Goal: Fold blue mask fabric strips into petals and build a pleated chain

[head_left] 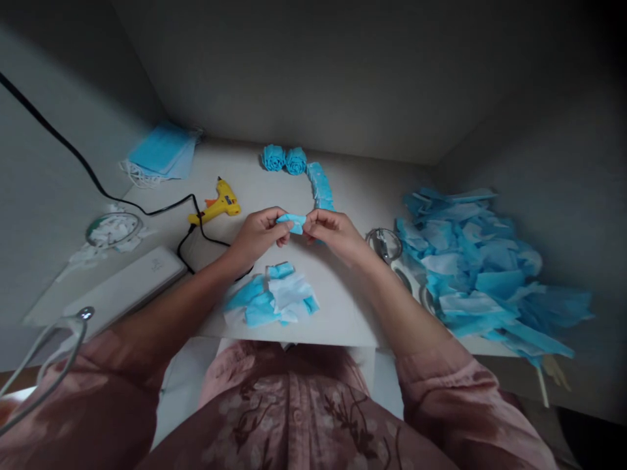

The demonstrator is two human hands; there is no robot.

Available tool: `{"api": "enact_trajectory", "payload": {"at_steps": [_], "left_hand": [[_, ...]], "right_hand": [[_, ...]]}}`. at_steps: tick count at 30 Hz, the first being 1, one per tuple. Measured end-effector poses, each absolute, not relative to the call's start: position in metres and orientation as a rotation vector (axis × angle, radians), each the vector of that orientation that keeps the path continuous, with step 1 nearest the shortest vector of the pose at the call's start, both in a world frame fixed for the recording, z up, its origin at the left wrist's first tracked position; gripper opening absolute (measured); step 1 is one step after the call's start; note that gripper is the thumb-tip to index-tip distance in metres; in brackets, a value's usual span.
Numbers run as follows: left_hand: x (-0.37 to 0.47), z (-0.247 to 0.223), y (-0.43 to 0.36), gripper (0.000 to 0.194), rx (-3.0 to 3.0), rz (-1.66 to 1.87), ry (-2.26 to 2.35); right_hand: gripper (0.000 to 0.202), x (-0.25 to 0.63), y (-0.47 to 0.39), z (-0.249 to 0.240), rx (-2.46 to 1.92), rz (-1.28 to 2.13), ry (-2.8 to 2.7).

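Note:
Between my two hands is a small light-blue piece of mask fabric [292, 222], held a little above the table. My left hand [262, 234] pinches its left end, and my right hand [333, 234] pinches its right end. Beyond them, two rolled blue fabric roses [284, 159] sit side by side. A curved row of folded blue pieces [320, 184] runs from the roses down toward my right hand. Nearer my body lies a loose cluster of blue and white fabric scraps [279, 295].
A yellow glue gun [219, 203] with a black cord lies left. Behind it are stacked blue face masks [161, 151]. A round dish with white scraps [113, 230] and a long white box [130, 281] stand farther left. At right, a metal ring-shaped object [385, 245] adjoins a big blue fabric heap [480, 254].

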State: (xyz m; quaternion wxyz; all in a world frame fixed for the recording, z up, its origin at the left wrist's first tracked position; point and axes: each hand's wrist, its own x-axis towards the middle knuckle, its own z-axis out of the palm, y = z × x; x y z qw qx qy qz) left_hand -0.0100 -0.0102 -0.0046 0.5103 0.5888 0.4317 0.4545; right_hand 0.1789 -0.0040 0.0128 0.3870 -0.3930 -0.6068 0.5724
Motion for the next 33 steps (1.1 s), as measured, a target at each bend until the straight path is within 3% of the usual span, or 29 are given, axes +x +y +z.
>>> {"api": "enact_trajectory", "payload": {"at_steps": [10,13,19,27,33], "left_hand": [[-0.016,-0.012,-0.006,0.016,1.425,1.152,1.134],[-0.015,-0.009,-0.006,0.017,1.389,1.165,1.147],[-0.013,-0.004,-0.009,0.022,1.405,1.154,1.119],[-0.010,0.001,-0.010,0.025,1.344,1.154,1.111],[-0.009,0.003,-0.013,0.022,1.353,1.148,1.088]], "right_hand": [[0.022,0.191,0.009,0.013,-0.968,1.258,-1.662],[0.032,0.217,0.013,0.042,-1.050,1.048,-1.630],[0.031,0.279,-0.007,0.078,-1.253,0.572,-1.730],[0.028,0.304,-0.038,0.027,-2.109,0.091,-1.918],[0.030,0.286,-0.036,0.000,-2.251,-0.050,-1.822]]}}
